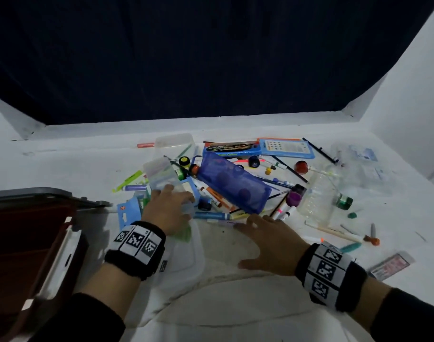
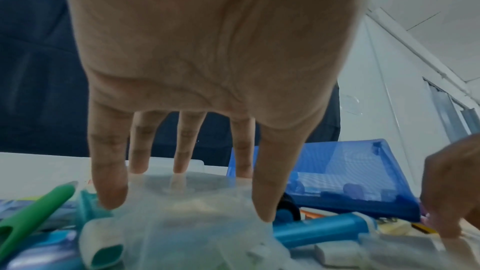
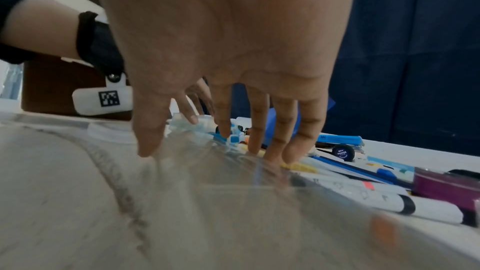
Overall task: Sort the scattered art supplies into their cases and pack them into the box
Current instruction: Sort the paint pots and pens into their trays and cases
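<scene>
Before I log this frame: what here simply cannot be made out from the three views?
- Box interior: head view, cut off by the left edge and dark.
- Print on the flat blue card: head view, too small.
- What lies under the left hand: head view, hidden by the hand; in the left wrist view a cloudy clear case blurs it.
- Foreground under the right hand: right wrist view, motion-blurred.

- a dark navy curtain [image 1: 211, 53] fills the upper half of the frame, hanging in soft folds behind the work surface.
- a white table [image 1: 70, 156] spreads across the middle, scuffed and marked in places.
- pale white walls [image 1: 413, 99] rise at the upper right and far left edges.
- light is dim and even.
</scene>
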A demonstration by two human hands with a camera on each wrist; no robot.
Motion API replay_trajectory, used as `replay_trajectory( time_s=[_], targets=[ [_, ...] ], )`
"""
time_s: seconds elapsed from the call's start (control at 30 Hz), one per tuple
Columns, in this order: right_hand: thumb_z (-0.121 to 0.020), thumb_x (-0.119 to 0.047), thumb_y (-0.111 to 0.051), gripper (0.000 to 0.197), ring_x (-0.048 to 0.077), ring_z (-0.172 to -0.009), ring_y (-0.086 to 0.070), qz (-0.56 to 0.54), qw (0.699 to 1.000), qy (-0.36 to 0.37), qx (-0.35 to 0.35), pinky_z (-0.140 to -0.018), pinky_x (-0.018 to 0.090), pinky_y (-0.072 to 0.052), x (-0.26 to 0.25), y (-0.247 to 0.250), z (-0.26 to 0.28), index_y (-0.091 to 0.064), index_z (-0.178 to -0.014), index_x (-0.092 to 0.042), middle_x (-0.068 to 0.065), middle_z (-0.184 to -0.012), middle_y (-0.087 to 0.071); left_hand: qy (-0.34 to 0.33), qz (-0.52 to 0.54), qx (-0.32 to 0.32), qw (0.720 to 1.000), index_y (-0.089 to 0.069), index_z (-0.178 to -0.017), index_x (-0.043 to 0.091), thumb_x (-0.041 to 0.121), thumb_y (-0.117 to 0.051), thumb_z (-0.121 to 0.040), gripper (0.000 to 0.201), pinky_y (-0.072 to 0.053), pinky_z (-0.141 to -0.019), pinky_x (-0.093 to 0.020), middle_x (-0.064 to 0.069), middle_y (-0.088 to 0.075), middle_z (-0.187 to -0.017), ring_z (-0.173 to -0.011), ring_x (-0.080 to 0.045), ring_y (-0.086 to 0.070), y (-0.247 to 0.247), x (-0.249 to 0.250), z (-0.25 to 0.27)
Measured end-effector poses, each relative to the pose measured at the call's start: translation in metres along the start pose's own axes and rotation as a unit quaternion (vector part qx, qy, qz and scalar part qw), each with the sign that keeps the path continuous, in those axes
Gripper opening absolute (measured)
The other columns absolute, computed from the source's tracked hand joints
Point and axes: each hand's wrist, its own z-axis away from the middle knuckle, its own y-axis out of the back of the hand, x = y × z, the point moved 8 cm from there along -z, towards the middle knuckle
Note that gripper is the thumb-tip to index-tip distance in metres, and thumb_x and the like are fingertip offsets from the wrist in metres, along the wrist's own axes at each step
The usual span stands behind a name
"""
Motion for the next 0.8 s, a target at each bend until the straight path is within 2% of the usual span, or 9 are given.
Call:
replay_trajectory(
  time_s=[0.1,0.23,0.33,0.4,0.47,0.57,0.6,0.7,0.8],
  targets=[
    [-0.080,-0.070,-0.058,0.077,0.015,-0.122,-0.049,-0.105,0.993,0.024,0.050,-0.102,0.033,-0.043,0.008,0.021,0.003,-0.029,-0.146,-0.044,-0.011,-0.142,-0.047,0.008,0.054,0.013,0.998,-0.056,-0.117,0.045,0.040,-0.060,-0.079,0.039,-0.038,-0.104,-0.043,-0.002,-0.053,-0.124,-0.127,-0.032,-0.044,0.010,-0.002,0.004],
    [-0.078,-0.065,-0.062,0.070,0.001,-0.095,-0.056,-0.248,0.956,0.034,0.154,-0.083,0.025,-0.049,0.026,0.065,0.014,-0.032,-0.139,-0.047,-0.017,-0.122,-0.057,0.031,0.178,0.092,0.979,-0.059,-0.110,0.039,0.034,-0.072,-0.077,0.036,-0.047,-0.089,-0.036,-0.004,-0.053,-0.112,-0.104,-0.030,-0.056,0.047,-0.004,0.013],
    [-0.079,-0.059,-0.067,0.077,0.008,-0.086,-0.064,-0.394,0.894,0.014,0.213,-0.073,0.024,-0.052,0.050,0.086,0.027,-0.028,-0.144,-0.047,-0.016,-0.111,-0.060,0.032,0.247,0.170,0.953,-0.060,-0.113,0.032,0.028,-0.070,-0.084,0.031,-0.039,-0.077,-0.028,-0.003,-0.057,-0.108,-0.095,-0.021,-0.057,0.083,0.002,0.025],
    [-0.076,-0.045,-0.073,0.086,0.020,-0.088,-0.069,-0.520,0.827,0.022,0.213,-0.079,0.035,-0.056,0.061,0.091,0.037,-0.023,-0.147,-0.046,-0.006,-0.112,-0.064,0.039,0.304,0.204,0.930,-0.060,-0.112,0.035,0.032,-0.067,-0.090,0.023,-0.044,-0.071,-0.028,0.003,-0.062,-0.107,-0.091,-0.015,-0.062,0.104,0.001,0.034],
    [-0.074,-0.032,-0.079,0.098,0.028,-0.095,-0.071,-0.608,0.770,0.029,0.192,-0.083,0.043,-0.058,0.066,0.090,0.046,-0.016,-0.148,-0.049,0.001,-0.114,-0.068,0.050,0.394,0.224,0.890,-0.060,-0.109,0.040,0.036,-0.062,-0.095,0.015,-0.052,-0.067,-0.029,0.008,-0.066,-0.109,-0.090,-0.013,-0.067,0.120,-0.001,0.047],
    [-0.074,0.004,-0.072,0.106,0.019,-0.100,-0.071,-0.657,0.730,0.025,0.188,-0.078,0.034,-0.060,0.073,0.076,0.061,-0.013,-0.146,-0.048,-0.019,-0.110,-0.070,0.063,0.534,0.256,0.803,-0.064,-0.106,0.039,0.036,-0.055,-0.099,0.012,-0.059,-0.077,-0.044,0.002,-0.069,-0.110,-0.097,-0.022,-0.069,0.136,0.000,0.078],
    [-0.072,0.011,-0.070,0.106,0.021,-0.101,-0.071,-0.669,0.721,0.023,0.180,-0.078,0.035,-0.060,0.074,0.068,0.065,-0.018,-0.144,-0.047,-0.018,-0.111,-0.070,0.065,0.574,0.262,0.773,-0.066,-0.106,0.036,0.037,-0.055,-0.099,0.013,-0.059,-0.081,-0.048,0.001,-0.070,-0.110,-0.101,-0.023,-0.069,0.138,0.002,0.090],
    [-0.062,0.011,-0.077,0.098,0.036,-0.103,-0.069,-0.710,0.687,0.012,0.153,-0.084,0.047,-0.058,0.074,0.042,0.076,-0.034,-0.137,-0.035,0.008,-0.119,-0.067,0.060,0.667,0.248,0.700,-0.069,-0.104,0.030,0.037,-0.058,-0.094,0.016,-0.057,-0.083,-0.050,-0.004,-0.071,-0.115,-0.107,-0.025,-0.070,0.133,0.013,0.119],
    [-0.058,0.005,-0.083,0.090,0.029,-0.110,-0.067,-0.711,0.689,-0.001,0.142,-0.085,0.045,-0.058,0.081,0.018,0.085,-0.040,-0.131,-0.024,0.005,-0.120,-0.065,0.068,0.749,0.175,0.635,-0.068,-0.106,0.024,0.032,-0.054,-0.092,0.022,-0.060,-0.079,-0.050,-0.014,-0.068,-0.124,-0.111,-0.033,-0.068,0.109,0.028,0.140]
  ],
)
